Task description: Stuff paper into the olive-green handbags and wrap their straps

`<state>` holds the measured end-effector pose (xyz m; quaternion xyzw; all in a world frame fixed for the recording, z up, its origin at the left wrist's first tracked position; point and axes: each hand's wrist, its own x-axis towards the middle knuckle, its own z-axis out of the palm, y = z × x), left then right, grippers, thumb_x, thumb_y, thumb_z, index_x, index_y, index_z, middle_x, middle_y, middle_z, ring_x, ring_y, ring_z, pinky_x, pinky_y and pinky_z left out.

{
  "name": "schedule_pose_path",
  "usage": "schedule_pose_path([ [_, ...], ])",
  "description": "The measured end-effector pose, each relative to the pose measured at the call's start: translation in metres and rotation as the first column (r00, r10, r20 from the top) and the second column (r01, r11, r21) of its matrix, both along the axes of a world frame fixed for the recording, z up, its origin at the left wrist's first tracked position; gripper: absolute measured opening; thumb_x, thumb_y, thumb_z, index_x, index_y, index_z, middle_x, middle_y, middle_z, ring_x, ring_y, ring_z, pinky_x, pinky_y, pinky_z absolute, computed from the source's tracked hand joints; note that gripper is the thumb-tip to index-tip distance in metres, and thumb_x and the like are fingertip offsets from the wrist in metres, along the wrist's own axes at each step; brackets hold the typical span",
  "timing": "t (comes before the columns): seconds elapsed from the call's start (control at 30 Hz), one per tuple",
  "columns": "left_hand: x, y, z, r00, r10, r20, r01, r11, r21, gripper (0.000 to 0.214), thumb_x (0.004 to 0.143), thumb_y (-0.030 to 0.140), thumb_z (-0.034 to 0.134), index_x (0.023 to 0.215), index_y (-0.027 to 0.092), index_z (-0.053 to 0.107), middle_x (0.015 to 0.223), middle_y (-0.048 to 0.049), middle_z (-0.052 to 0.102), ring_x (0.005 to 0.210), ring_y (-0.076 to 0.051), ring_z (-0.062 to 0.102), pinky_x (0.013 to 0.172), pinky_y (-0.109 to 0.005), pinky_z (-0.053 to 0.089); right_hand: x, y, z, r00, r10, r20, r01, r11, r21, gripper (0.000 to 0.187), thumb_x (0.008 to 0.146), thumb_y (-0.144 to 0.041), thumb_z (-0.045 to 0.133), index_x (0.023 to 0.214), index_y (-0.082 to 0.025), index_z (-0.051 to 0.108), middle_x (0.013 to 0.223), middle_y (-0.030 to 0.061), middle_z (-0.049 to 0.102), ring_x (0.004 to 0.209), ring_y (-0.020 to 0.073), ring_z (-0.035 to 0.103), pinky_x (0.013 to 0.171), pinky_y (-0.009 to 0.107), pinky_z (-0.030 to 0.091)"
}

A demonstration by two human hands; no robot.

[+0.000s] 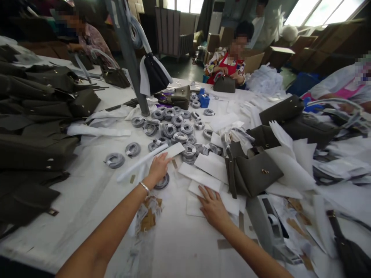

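Observation:
My left hand (pixel 158 168), with a silver bangle on its wrist, grips the near end of a narrow white foam sheet (pixel 176 149). Just below that hand lies a grey coiled strap (pixel 162 181), partly hidden by it. Flat on a loose stack of white foam sheets (pixel 197 175) rests my right hand (pixel 213 208), its fingers spread and holding nothing. To the right of the stack, a dark olive handbag (pixel 257 173) with a small metal clasp stands on the table. Beyond my left hand is a pile of wrapped grey coils (pixel 169 130).
Olive bags (pixel 34 150) are heaped along the left side. A grey post (pixel 133 58) rises from the table with a black-and-white bag hanging on it. A tape dispenser (pixel 268 227) sits at right. Co-workers handle bags across the table, one in a red apron (pixel 228 67).

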<state>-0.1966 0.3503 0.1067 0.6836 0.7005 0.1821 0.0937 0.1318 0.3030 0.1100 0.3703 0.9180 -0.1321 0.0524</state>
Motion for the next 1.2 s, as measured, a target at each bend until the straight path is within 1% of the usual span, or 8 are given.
schedule_pose_path([
  [0.13, 0.014, -0.005, 0.004, 0.994, -0.082, 0.075, 0.082, 0.997, -0.003, 0.045, 0.083, 0.007, 0.053, 0.125, 0.019, 0.062, 0.146, -0.0137, 0.048, 0.138, -0.031, 0.041, 0.115, -0.054, 0.033, 0.012, -0.007, 0.004, 0.999, 0.014, -0.031, -0.014, 1.0, 0.017, 0.033, 0.091, -0.017, 0.055, 0.122, -0.023, 0.065, 0.156, 0.0068, 0.038, 0.144, 0.0319, 0.03, 0.115, 0.056, 0.027],
  [0.3, 0.064, -0.016, 0.002, 0.933, -0.267, 0.243, 0.275, 0.961, 0.0, 0.051, 0.081, 0.014, 0.064, 0.13, 0.029, 0.057, 0.151, -0.0047, 0.043, 0.137, -0.022, 0.043, 0.113, -0.039, 0.04, 0.016, 0.011, 0.0, 0.99, -0.142, -0.023, 0.144, 0.976, 0.165, 0.066, 0.082, -0.002, 0.056, 0.142, -0.029, 0.049, 0.158, 0.0101, 0.033, 0.145, 0.0353, 0.029, 0.114, 0.057, 0.03],
  [0.43, 0.082, -0.015, 0.001, 0.931, -0.074, 0.357, 0.084, 0.996, -0.013, 0.055, 0.09, 0.017, 0.052, 0.144, 0.02, 0.042, 0.161, -0.0126, 0.023, 0.147, -0.029, 0.026, 0.117, -0.051, 0.03, 0.021, 0.041, 0.01, 0.985, -0.167, -0.047, 0.172, 0.973, 0.155, 0.069, 0.084, 0.004, 0.043, 0.146, -0.027, 0.045, 0.15, 0.011, 0.045, 0.135, 0.0276, 0.047, 0.106, 0.043, 0.046],
  [0.6, 0.104, -0.026, -0.008, 0.852, 0.094, 0.515, 0.013, 0.98, -0.201, 0.033, 0.092, 0.03, 0.052, 0.121, 0.019, 0.063, 0.119, -0.0109, 0.068, 0.105, -0.024, 0.066, 0.097, -0.038, 0.05, 0.026, 0.07, 0.037, 0.926, -0.329, -0.183, 0.353, 0.928, 0.117, 0.061, 0.089, -0.005, 0.039, 0.146, -0.027, 0.044, 0.143, 0.0071, 0.053, 0.118, 0.0238, 0.062, 0.092, 0.033, 0.056],
  [0.67, 0.124, -0.033, -0.014, 0.811, 0.175, 0.559, -0.006, 0.957, -0.29, 0.037, 0.086, 0.034, 0.061, 0.119, 0.016, 0.064, 0.106, -0.0111, 0.072, 0.087, -0.022, 0.069, 0.084, -0.034, 0.054, 0.027, 0.074, 0.043, 0.902, -0.374, -0.217, 0.401, 0.911, 0.094, 0.06, 0.089, -0.007, 0.038, 0.146, -0.027, 0.043, 0.141, 0.0072, 0.055, 0.112, 0.0241, 0.065, 0.086, 0.032, 0.059],
  [0.77, 0.162, -0.038, -0.018, 0.736, 0.326, 0.594, -0.106, 0.921, -0.375, 0.058, 0.082, 0.038, 0.065, 0.132, 0.01, 0.054, 0.105, -0.0145, 0.071, 0.09, -0.025, 0.069, 0.08, -0.034, 0.053, 0.03, 0.074, 0.046, 0.877, -0.386, -0.287, 0.419, 0.906, 0.059, 0.058, 0.091, -0.009, 0.036, 0.147, -0.025, 0.041, 0.138, 0.0089, 0.057, 0.115, 0.0241, 0.064, 0.089, 0.033, 0.058],
  [0.93, 0.226, -0.036, 0.006, 0.601, 0.384, 0.7, -0.167, 0.918, -0.36, 0.045, 0.084, 0.04, 0.063, 0.122, 0.015, 0.062, 0.103, -0.0108, 0.068, 0.095, -0.024, 0.064, 0.086, -0.034, 0.05, 0.043, 0.076, 0.049, 0.822, -0.378, -0.425, 0.399, 0.916, -0.043, 0.054, 0.094, -0.018, 0.039, 0.147, -0.023, 0.041, 0.139, 0.0104, 0.056, 0.125, 0.023, 0.057, 0.104, 0.038, 0.049],
  [1.2, 0.288, -0.051, 0.055, 0.485, 0.218, 0.847, -0.099, 0.976, -0.195, 0.052, 0.086, 0.022, 0.058, 0.137, 0.025, 0.048, 0.118, -0.0074, 0.056, 0.102, -0.018, 0.057, 0.091, -0.029, 0.048, 0.069, 0.08, 0.076, 0.704, -0.501, -0.503, 0.495, 0.854, -0.159, 0.054, 0.094, -0.033, 0.044, 0.147, -0.02, 0.042, 0.146, 0.0106, 0.051, 0.134, 0.0245, 0.048, 0.115, 0.042, 0.036],
])
